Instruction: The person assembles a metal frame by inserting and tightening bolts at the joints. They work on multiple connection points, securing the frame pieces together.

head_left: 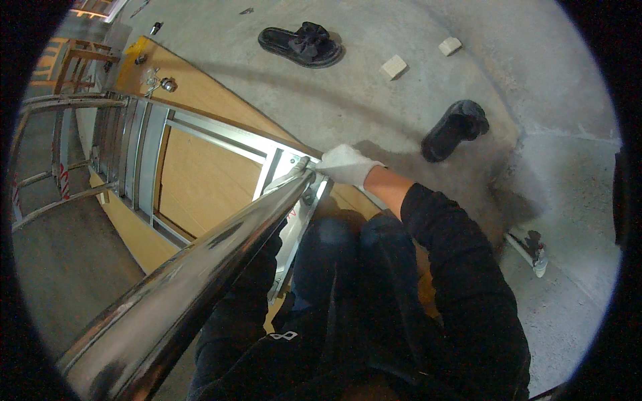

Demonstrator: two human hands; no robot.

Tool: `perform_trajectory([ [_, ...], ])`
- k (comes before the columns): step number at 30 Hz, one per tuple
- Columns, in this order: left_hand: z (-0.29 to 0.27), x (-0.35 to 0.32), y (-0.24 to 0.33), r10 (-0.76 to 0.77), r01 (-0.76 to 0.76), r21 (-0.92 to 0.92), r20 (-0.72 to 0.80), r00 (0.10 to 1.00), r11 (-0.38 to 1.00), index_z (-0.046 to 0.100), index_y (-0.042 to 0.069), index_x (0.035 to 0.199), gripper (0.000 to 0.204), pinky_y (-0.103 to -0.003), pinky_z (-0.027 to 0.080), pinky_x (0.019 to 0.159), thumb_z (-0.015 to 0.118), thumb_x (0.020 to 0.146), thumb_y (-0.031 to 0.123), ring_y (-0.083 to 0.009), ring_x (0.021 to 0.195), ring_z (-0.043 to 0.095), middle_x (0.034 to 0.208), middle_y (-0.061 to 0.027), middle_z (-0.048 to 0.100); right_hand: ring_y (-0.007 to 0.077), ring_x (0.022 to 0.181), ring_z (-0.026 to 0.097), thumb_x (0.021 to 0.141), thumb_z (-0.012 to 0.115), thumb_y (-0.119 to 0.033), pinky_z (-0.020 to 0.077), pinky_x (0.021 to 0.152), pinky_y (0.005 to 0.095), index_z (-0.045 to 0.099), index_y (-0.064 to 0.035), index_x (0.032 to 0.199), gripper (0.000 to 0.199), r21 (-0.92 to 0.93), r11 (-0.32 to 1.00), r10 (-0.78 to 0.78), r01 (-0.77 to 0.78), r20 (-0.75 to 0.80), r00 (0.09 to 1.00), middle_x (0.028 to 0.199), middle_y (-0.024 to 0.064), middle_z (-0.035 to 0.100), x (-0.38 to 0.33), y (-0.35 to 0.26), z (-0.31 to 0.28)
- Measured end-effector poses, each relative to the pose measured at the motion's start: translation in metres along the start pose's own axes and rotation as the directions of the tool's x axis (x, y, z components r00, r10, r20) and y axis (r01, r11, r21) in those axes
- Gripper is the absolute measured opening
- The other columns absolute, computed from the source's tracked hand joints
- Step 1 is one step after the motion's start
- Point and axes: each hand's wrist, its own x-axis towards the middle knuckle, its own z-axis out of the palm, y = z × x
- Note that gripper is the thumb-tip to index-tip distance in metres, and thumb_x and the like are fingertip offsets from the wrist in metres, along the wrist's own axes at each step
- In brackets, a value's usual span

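A thick shiny metal tube (214,267) slants from the lower left up to the corner of a silvery metal frame (221,137). Behind the tube's far end, partly hidden, is my left hand (287,176) in a pale glove, its fingers closed around the tube near the corner. My right hand (344,166), in a white glove, is closed right at the outer side of that same corner. What its fingers hold is hidden. The frame lies over a tan board (207,174), close in front of my knees.
Tubular metal racking (67,103) stands at the left, with a wooden chair (70,63) beyond. Small metal parts (167,84) lie on the board's far end. Black slippers (301,45) and pale blocks (394,67) lie on the concrete floor. A white-tipped stick (528,254) is at the right.
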Motion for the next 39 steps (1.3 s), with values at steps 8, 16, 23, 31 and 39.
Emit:
perform_trajectory([
  [8,0.007,-0.003,0.004,0.138,-0.128,0.256,-0.022,0.990,0.958,0.037,0.010,0.151,0.054,-0.023,0.047,0.069,0.052,0.099,0.013,-0.0058,0.083,0.050,0.104,0.0008,0.058,0.0342,0.080,0.072,0.083,0.057,-0.018,0.0572,0.069,0.0440,0.074,-0.0025,0.091,0.024,0.263,0.913,0.279,-0.312,0.155,0.948,0.084,0.0187,0.071,0.016,-0.013,0.011],
  [16,0.007,0.002,-0.004,0.371,-0.325,0.544,0.028,0.928,0.773,0.037,0.009,0.151,0.056,-0.024,0.048,0.070,0.053,0.097,0.008,-0.0079,0.086,0.053,0.105,0.0001,0.061,0.0318,0.082,0.072,0.081,0.057,-0.015,0.0565,0.068,0.0423,0.075,-0.0058,0.082,0.020,0.162,0.955,0.272,-0.249,-0.141,0.952,0.082,0.0160,0.072,0.000,-0.028,0.032],
  [23,0.017,-0.013,0.026,0.065,-0.033,0.210,-0.144,0.987,0.977,0.046,0.008,0.143,0.041,-0.025,0.046,0.061,0.049,0.104,0.019,-0.0089,0.070,0.049,0.090,0.0005,0.057,0.0244,0.084,0.070,0.089,0.058,-0.019,0.0540,0.071,0.0366,0.068,-0.0014,0.099,0.023,0.917,0.153,0.801,-0.369,0.104,0.590,0.089,0.0172,0.071,0.010,-0.062,0.056],
  [31,0.010,0.009,0.017,-0.098,0.135,-0.210,0.175,0.980,0.968,0.041,0.007,0.145,0.045,-0.024,0.045,0.060,0.051,0.102,0.016,-0.0062,0.068,0.050,0.088,0.0016,0.054,0.0264,0.073,0.068,0.089,0.063,-0.017,0.0536,0.066,0.0387,0.064,0.0014,0.102,0.022,0.983,-0.182,0.845,-0.006,0.160,0.510,0.094,0.0133,0.069,0.012,-0.074,0.105],
  [39,0.004,0.002,0.007,-0.022,0.034,0.156,-0.074,0.997,0.987,0.029,0.008,0.154,0.073,-0.027,0.049,0.094,0.063,0.090,0.002,-0.0120,0.118,0.050,0.138,-0.0082,0.051,0.0392,0.088,0.065,0.088,0.057,-0.018,0.0508,0.073,0.0483,0.065,-0.0117,0.101,0.016,0.598,0.718,0.625,-0.356,-0.330,0.707,0.091,0.0159,0.067,-0.034,-0.031,0.034],
])
